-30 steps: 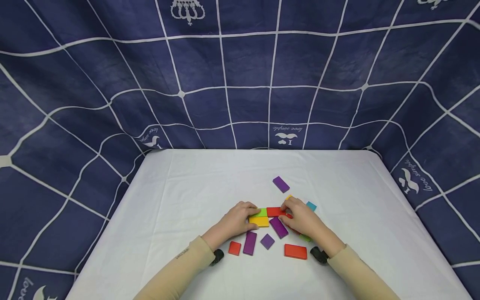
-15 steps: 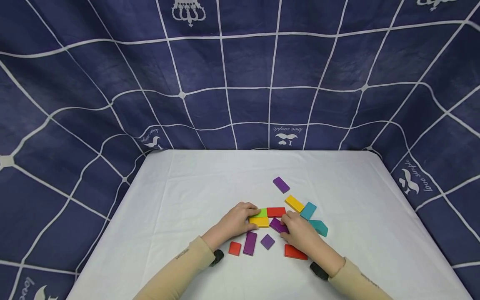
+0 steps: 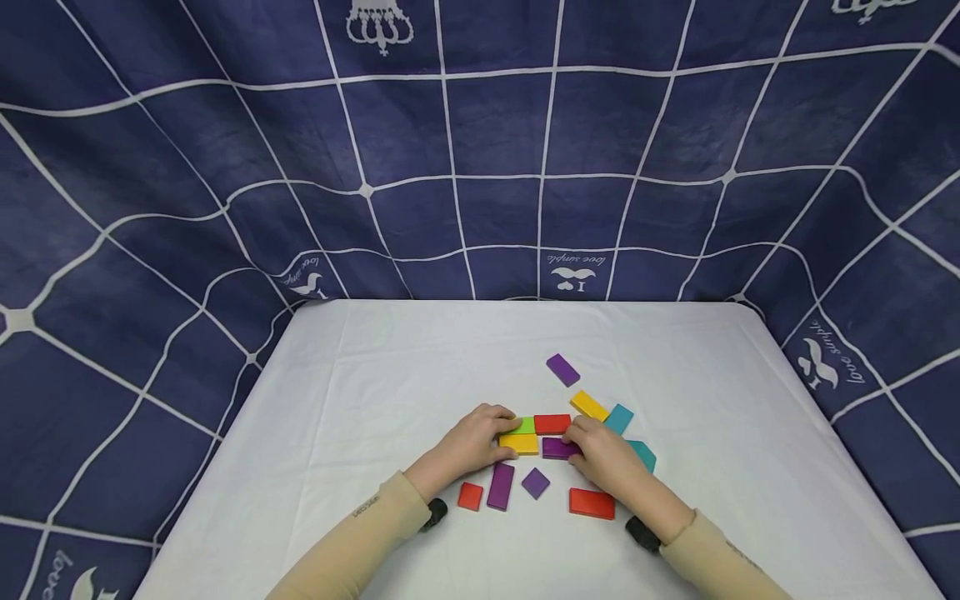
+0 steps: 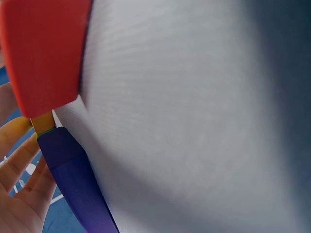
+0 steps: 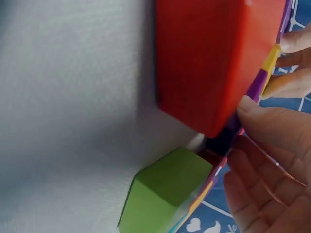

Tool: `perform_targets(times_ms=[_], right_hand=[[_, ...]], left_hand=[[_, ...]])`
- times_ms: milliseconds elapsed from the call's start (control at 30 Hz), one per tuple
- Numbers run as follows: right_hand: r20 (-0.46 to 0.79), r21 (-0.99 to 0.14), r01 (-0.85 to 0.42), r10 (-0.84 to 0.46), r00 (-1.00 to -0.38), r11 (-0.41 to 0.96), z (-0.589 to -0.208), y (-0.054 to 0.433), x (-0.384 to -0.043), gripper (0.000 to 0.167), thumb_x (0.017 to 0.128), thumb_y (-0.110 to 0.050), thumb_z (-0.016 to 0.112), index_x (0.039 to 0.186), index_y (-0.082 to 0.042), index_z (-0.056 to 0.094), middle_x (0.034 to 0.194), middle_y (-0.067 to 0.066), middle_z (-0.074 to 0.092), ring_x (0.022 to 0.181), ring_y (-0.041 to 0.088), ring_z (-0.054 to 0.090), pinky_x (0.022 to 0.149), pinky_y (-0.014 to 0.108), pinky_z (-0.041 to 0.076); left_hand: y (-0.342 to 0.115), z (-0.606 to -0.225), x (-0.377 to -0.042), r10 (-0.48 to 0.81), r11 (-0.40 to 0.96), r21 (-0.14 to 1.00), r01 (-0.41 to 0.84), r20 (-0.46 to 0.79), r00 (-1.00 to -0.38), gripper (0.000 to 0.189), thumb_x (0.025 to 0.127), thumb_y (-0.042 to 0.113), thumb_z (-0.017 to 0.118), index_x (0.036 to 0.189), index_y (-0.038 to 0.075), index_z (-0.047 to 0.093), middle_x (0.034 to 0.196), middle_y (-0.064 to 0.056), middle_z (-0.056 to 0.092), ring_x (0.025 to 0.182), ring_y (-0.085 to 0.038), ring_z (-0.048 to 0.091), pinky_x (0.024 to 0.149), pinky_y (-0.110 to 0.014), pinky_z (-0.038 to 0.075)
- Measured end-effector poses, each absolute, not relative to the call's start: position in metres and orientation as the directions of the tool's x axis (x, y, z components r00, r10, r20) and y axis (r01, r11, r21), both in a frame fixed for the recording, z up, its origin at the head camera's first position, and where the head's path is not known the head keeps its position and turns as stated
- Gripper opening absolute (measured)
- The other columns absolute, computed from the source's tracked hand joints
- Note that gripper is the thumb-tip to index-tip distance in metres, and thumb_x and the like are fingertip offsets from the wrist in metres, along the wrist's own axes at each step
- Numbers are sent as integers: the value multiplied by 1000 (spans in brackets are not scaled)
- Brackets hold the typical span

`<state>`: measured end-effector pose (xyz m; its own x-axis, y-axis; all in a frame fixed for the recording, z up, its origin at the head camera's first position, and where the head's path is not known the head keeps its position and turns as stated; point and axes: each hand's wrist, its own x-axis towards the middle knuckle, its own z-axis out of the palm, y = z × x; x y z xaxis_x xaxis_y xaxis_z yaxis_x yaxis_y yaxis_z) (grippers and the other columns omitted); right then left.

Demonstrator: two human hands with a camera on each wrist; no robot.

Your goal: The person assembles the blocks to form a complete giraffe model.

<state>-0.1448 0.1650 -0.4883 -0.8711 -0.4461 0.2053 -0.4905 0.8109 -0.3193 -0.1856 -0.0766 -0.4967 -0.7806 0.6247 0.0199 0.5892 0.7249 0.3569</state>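
Observation:
In the head view, my left hand [image 3: 474, 440] holds a light green block [image 3: 522, 426] and a yellow block [image 3: 519, 444] side by side, thumb at the yellow one's near edge. A red block [image 3: 552, 424] extends the green one to the right. My right hand [image 3: 606, 454] pinches a purple block [image 3: 557, 448] by its right end; it lies level with the yellow block, a narrow gap between them. In the right wrist view, thumb and fingers of the right hand [image 5: 274, 155] are at that purple block [image 5: 228, 133], partly hidden behind a large red block [image 5: 204, 63].
Nearer the person lie a small red block [image 3: 470, 497], a purple block [image 3: 500, 487], a purple square [image 3: 536, 483] and a long red block [image 3: 592, 503]. Beyond the right hand are yellow [image 3: 589, 406] and teal [image 3: 618, 419] blocks. Another purple block [image 3: 563, 369] lies farthest back.
My right hand has come away from the red block to the purple one and turned it from slanted to straight, in line with the yellow block. The left hand has stayed put.

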Motion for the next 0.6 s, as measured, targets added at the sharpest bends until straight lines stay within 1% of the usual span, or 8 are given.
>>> perform_targets(times_ms=[233,600], right_hand=[[232,-308,-523,-471,-851,795,-491,164,-150,22,76,-6,83,96,-7,74,92,1,65,90,17,63,83,33,60],[252,-281,-546,-488,-835,789,-494,163,-152,20,77,-6,83,96,-6,77,91,0,65,89,16,62,83,32,59]], left_hand=[[-76,-498,-186,617,730,362,579,15,-787,52,86,35,76,131,11,65,129,-3,64,117,-20,57,104,-30,49],[-76,-498,-186,616,727,367,580,24,-787,52,86,35,76,131,11,65,129,-4,64,116,-21,57,104,-32,49]])
